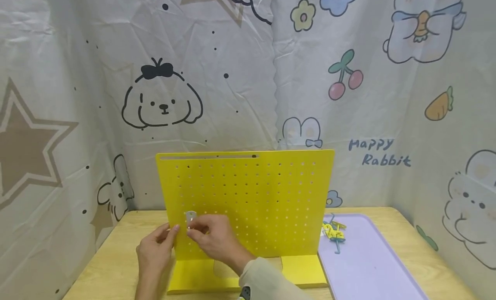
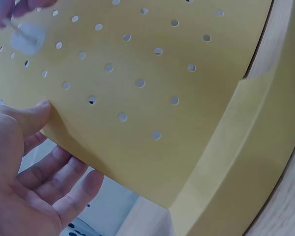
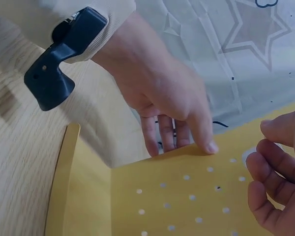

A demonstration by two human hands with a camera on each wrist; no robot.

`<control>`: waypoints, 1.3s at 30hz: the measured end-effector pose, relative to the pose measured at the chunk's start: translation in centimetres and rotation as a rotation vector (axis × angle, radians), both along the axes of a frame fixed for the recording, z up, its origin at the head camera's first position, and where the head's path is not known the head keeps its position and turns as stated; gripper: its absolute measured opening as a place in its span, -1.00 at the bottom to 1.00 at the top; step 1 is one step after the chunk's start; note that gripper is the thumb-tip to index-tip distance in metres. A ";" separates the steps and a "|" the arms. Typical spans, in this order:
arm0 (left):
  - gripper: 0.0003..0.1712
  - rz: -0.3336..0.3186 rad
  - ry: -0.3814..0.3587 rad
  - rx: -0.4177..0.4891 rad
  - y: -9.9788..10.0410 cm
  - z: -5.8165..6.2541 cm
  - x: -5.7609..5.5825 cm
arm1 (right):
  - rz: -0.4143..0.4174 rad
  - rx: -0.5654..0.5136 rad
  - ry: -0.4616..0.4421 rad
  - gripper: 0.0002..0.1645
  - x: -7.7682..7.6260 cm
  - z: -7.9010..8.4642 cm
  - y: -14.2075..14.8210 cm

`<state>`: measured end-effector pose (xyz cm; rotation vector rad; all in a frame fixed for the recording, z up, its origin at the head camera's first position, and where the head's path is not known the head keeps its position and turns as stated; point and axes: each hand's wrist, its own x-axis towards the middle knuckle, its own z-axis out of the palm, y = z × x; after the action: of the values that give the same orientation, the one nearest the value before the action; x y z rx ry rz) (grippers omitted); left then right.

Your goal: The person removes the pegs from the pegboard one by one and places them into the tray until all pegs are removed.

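Observation:
A yellow pegboard (image 1: pixel 248 196) stands upright on its base, dotted with rows of round holes. My left hand (image 1: pixel 155 250) grips its left edge, thumb (image 2: pixel 34 118) on the front face and the other fingers behind it. In front of the lower left holes, my right hand (image 1: pixel 217 237) pinches a small white pegboard hook (image 1: pixel 191 215). The hook's rounded backplate (image 2: pixel 28 39) lies close against the board, and a thin stem runs from it to the fingertips. In the right wrist view, the right hand's fingers (image 3: pixel 273 172) mostly hide the hook.
On the right of the table (image 1: pixel 116 257), a lilac tray (image 1: pixel 372 252) lies beside the board. Several yellow and green hooks (image 1: pixel 334 233) are heaped at its back left. The board's yellow base (image 1: pixel 193 278) juts forward under the right forearm. A printed curtain (image 1: pixel 240 106) hangs behind.

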<state>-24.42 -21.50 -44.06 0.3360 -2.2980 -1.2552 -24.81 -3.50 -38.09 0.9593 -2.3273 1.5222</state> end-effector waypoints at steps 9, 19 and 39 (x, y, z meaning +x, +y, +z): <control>-0.38 0.005 0.007 -0.002 -0.1 -0.2 0.2 | 0.022 -0.049 -0.047 -0.93 0.9 -0.1 4.3; -0.38 0.008 0.013 0.006 -0.1 -0.3 0.0 | -0.015 -0.053 -0.031 -0.93 1.7 -0.6 9.3; -0.31 -0.015 -0.017 0.025 -0.1 -0.1 0.3 | -0.236 -0.031 0.045 -0.92 3.8 -1.3 18.0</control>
<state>-24.14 -21.60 -44.20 0.3403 -2.3052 -1.2943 -20.98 14.50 -39.38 0.6754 -2.2844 1.4226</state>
